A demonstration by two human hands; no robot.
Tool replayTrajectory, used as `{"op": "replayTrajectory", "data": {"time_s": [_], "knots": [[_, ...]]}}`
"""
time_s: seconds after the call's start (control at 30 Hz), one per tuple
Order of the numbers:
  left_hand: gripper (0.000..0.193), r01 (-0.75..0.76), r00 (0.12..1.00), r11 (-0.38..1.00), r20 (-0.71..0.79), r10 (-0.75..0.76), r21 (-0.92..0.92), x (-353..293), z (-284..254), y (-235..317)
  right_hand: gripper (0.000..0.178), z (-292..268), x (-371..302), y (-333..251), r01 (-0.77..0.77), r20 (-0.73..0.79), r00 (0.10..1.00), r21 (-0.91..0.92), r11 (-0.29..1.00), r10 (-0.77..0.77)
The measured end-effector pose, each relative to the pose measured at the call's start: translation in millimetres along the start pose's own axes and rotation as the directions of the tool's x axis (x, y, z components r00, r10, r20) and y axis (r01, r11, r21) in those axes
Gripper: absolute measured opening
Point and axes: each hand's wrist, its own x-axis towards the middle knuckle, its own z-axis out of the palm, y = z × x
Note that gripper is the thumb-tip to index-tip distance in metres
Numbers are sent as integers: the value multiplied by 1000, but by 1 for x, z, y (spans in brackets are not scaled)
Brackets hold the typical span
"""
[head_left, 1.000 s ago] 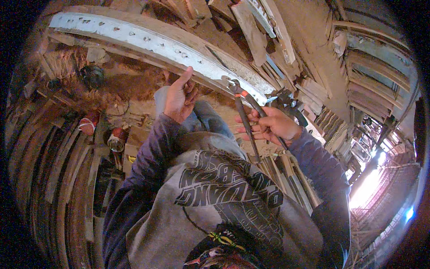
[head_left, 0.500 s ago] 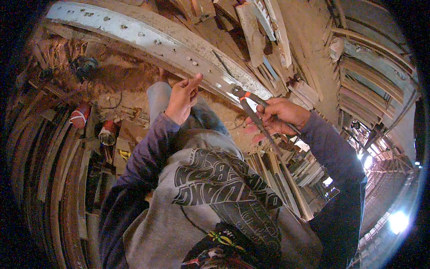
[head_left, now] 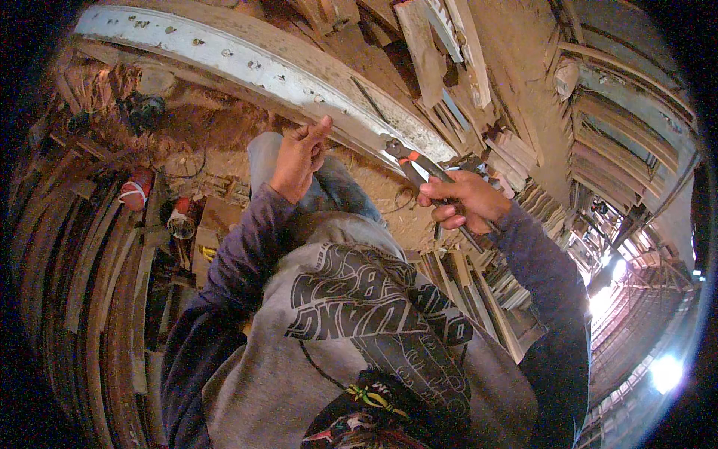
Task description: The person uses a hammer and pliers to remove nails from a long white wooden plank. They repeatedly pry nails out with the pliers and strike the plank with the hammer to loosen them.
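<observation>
Right hand (head_left: 473, 196) clasps pincers (head_left: 409, 157), best kept square to the white plank (head_left: 258, 67); left hand (head_left: 298, 163) curls nearby, its contents unclear.

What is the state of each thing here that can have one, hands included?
Dark-handled metal pincers with orange bands: gripped; jaw opening too small to judge.
Right hand: closed around the pincers.
Left hand: fingers partly curled, nothing visibly held.
Long white-faced wooden beam: dotted with dark marks.
Long brown wooden boards: lying side by side.
Bright round light: glowing.

Dusty floor (head_left: 390, 187) with wooden planks (head_left: 112, 292)
</observation>
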Motion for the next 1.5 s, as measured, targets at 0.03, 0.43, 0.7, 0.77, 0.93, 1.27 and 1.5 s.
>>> {"op": "replayTrajectory", "data": {"time_s": [0.03,0.43,0.7,0.77,0.93,1.27,1.5], "knots": [[23,-8,1000,1000,-3,8,3,0,1,0,43,-4,2,3,-12,-17,1000,-8,1000,12],[39,-66,957,893,226,184,-446,-6,-2,-11,34,-7,0,87,286,121,958,-350,892,-260],[68,82,890,784,399,221,-616,-24,38,-19,20,20,6,99,534,319,845,-485,692,-428],[68,100,896,810,406,179,-578,-25,43,-20,22,18,11,102,541,330,841,-488,685,-429],[65,108,896,817,412,166,-566,-21,45,-30,26,3,5,105,464,300,886,-572,676,-355],[47,72,946,712,274,172,-698,-4,10,-24,47,11,-2,66,443,267,877,-122,888,-400],[42,-24,990,832,102,97,-555,-6,4,-8,22,45,13,8,252,231,944,-37,967,-237]]}}
